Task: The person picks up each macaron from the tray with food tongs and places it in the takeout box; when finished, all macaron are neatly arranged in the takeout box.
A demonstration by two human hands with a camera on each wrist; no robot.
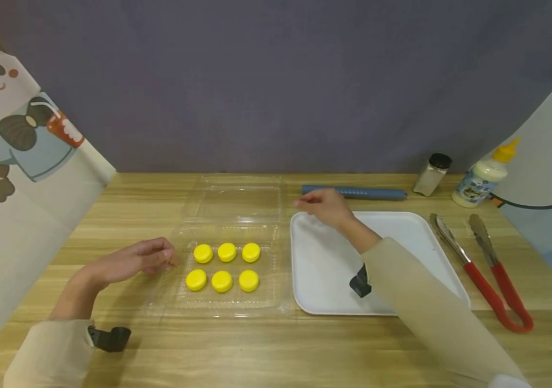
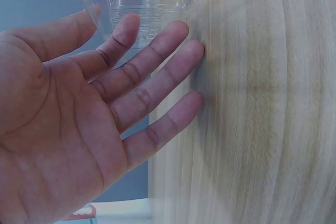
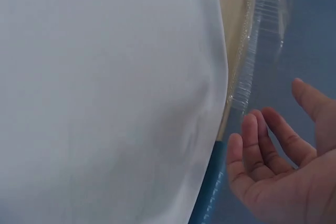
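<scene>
A clear plastic clamshell box (image 1: 283, 269) lies on the table with its lid (image 1: 239, 200) folded back. Two rows of round yellow pieces (image 1: 226, 251) fill its base. At the box's left rim, my left hand (image 1: 132, 260) pinches the thin edge between thumb and index finger; the other fingers extend above the wood. My right hand (image 1: 326, 206) hovers over the back left corner of a white tray (image 1: 353, 269), near the lid's right side. Its fingers are loosely bent and spread, holding nothing in the right wrist view.
A blue stick-shaped thing (image 1: 373, 193) lies behind the tray. Further right stand a jar with a black cap (image 1: 432, 175) and a squeeze bottle with a yellow tip (image 1: 482, 180). Red-handled tongs (image 1: 494, 280) lie beside the tray. A grey panel (image 1: 285, 91) rises along the back.
</scene>
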